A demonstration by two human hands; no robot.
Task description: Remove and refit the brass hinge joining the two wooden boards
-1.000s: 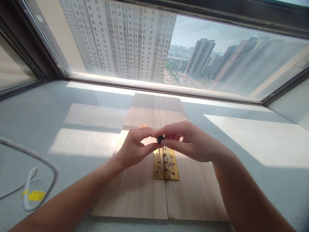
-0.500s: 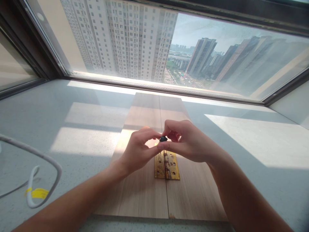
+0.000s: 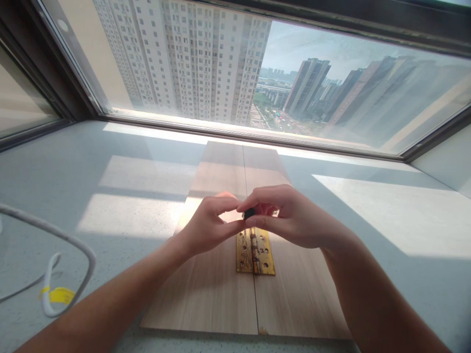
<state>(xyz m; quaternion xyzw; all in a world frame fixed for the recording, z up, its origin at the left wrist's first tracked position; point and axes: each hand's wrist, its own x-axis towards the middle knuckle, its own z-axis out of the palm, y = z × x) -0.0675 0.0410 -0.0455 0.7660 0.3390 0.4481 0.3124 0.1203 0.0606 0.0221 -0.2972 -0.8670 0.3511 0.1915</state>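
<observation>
A small black object (image 3: 249,214), too small to name, is pinched between the fingertips of both hands. My right hand (image 3: 287,213) grips it from the right with thumb and forefinger. From the other side, my left hand (image 3: 209,220) closes its thumb and fingertips at the object's left edge. Just below the hands lies a worn brass hinge (image 3: 255,252), opened flat, with several screw holes. Its knuckle runs along the seam between two wooden boards (image 3: 206,294). The hinge's upper end is hidden behind my hands.
The boards lie on a pale speckled sill (image 3: 125,215) with sunlit patches. At the left, a white cable (image 3: 86,250) loops near my forearm, with a yellow tag (image 3: 61,294) on it. A dark-framed window (image 3: 228,128) bounds the far side.
My right fingers have shifted slightly down and left around the black object, and its angle has changed a little. The hinge and boards stay put.
</observation>
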